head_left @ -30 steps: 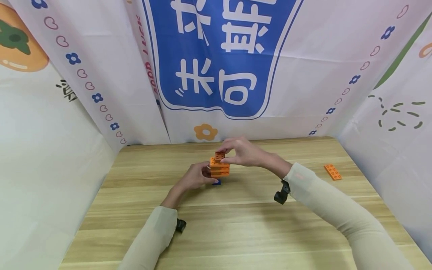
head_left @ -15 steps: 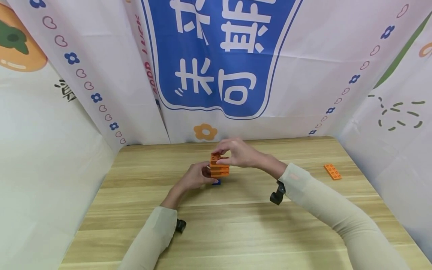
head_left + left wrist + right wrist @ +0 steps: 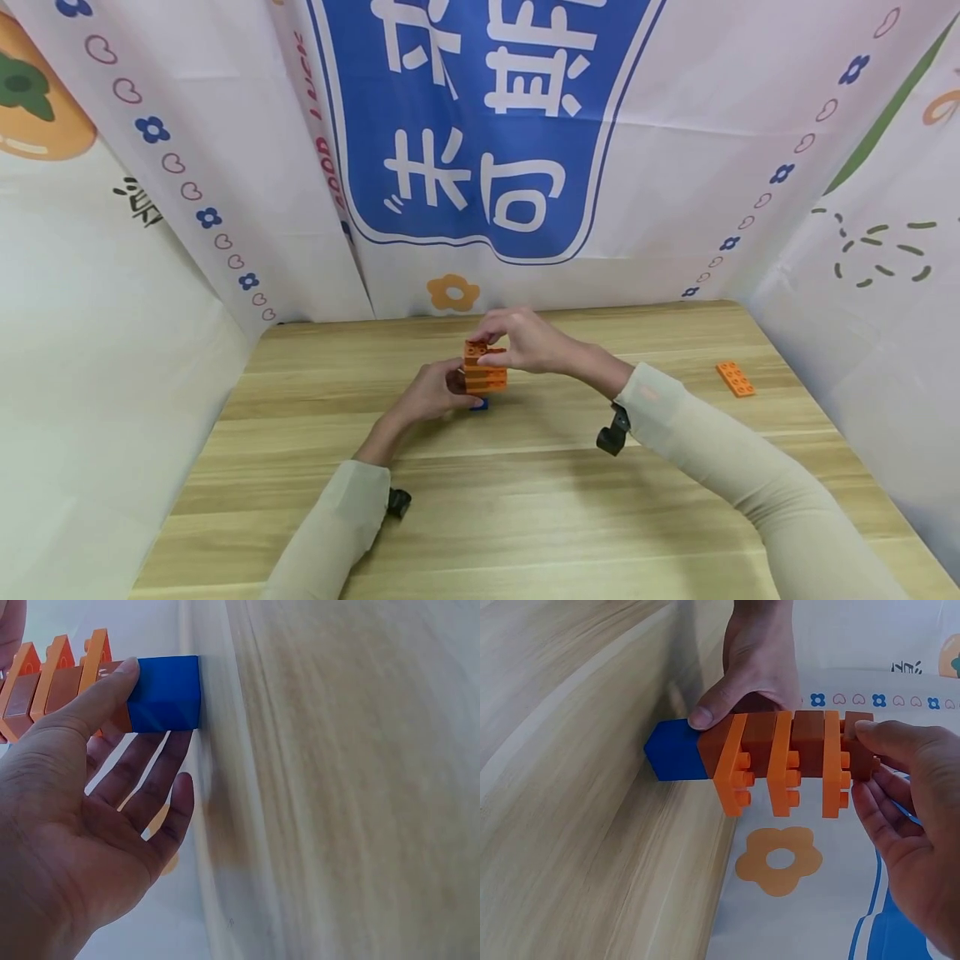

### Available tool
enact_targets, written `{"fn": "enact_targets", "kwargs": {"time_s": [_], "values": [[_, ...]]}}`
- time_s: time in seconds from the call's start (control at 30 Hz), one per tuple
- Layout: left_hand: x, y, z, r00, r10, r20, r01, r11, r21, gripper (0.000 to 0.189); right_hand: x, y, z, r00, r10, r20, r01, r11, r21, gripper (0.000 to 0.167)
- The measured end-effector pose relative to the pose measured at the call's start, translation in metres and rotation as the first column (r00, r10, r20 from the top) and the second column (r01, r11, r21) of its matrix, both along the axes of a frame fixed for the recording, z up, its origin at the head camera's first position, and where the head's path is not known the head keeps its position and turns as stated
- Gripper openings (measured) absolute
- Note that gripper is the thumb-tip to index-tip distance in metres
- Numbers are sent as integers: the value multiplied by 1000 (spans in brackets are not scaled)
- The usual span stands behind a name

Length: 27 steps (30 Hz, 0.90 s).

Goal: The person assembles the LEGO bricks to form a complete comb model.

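Note:
An upright stack of toy building bricks stands on the wooden table, with a blue brick [image 3: 681, 754] at its base. Above that, brown bricks [image 3: 759, 742] alternate with thin orange plates [image 3: 830, 796] that jut out to one side. My left hand [image 3: 431, 392] grips the lower stack, thumb pressed near the seam between the blue brick and the lowest brown one. With thumb and fingers my right hand [image 3: 531, 342] pinches the topmost brown brick [image 3: 860, 759], which sits against or very close to the uppermost orange plate; whether it is fully seated, I cannot tell.
A loose orange studded plate [image 3: 736, 378] lies on the wooden table [image 3: 525, 508] near its right edge. Printed white cloth [image 3: 645, 217] hangs behind the table and along both sides.
My right hand has moved slightly left and brought the brown brick from above the stack onto its left top end. My left hand has kept its hold at the base.

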State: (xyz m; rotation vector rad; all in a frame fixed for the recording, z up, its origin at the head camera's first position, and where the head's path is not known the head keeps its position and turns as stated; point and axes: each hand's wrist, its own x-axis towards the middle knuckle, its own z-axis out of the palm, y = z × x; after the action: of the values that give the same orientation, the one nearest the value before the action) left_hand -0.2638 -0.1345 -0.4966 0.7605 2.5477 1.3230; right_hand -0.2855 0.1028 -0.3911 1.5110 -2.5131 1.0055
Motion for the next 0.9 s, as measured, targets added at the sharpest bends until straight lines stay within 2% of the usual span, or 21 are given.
{"fn": "enact_targets", "kwargs": {"time_s": [0.47,0.9], "values": [[4,-1,7,1000,15,16,-16,999,33,48,3,-4,7,1000,-28,-11,29,998,48,31],[4,1,11,999,34,11,-34,998,46,39,5,-5,13,998,-56,-24,59,991,118,31]]}}
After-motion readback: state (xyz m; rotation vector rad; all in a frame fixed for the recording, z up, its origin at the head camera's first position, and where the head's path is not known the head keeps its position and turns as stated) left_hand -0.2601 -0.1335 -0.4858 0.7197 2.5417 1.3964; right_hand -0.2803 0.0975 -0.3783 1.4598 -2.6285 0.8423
